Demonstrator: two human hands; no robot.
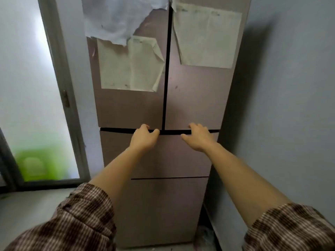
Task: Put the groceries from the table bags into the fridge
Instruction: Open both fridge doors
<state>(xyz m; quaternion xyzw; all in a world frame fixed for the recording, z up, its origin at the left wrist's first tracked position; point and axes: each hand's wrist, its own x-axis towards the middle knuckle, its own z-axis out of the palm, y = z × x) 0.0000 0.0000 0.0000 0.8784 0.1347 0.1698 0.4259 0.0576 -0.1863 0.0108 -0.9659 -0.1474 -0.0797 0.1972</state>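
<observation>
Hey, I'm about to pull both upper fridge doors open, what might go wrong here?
The wall stands close beside the upper right door, so that door may bang it if swung wide.
The white sheet on the upper left door hangs torn and loose by the centre seam; it may snag or tear off.
The left hand and right hand hook only fingers at the doors' lower edges, so either grip might slip.
</observation>
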